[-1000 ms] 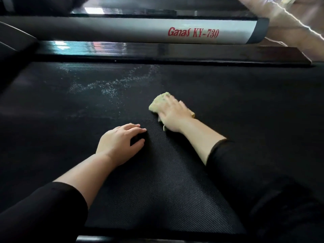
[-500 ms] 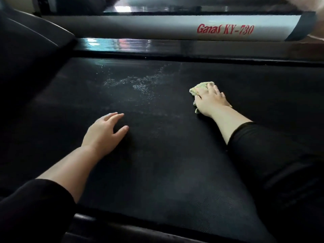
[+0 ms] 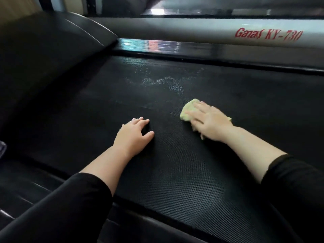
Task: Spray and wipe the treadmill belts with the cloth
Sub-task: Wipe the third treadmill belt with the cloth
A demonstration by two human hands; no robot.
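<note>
A black textured treadmill belt (image 3: 175,172) fills the head view. A patch of white spray droplets (image 3: 163,83) lies on its far middle part. My right hand (image 3: 208,120) presses flat with straight fingers on a pale yellow-green cloth (image 3: 188,111), just below and right of the droplets. Most of the cloth is hidden under the palm. My left hand (image 3: 133,135) rests on the bare belt to the left of the cloth, fingers loosely spread, holding nothing.
A glossy black side rail (image 3: 175,48) and a silver frame bar (image 3: 192,32) with red "Ganas KY-730" lettering run along the far edge. A black motor cover (image 3: 52,50) rises at the left. The near side rail (image 3: 157,223) runs below my arms.
My right hand has slid the cloth back toward me and to the left, nearer the left hand. The left hand stays resting on the belt. The camera view has shifted left.
</note>
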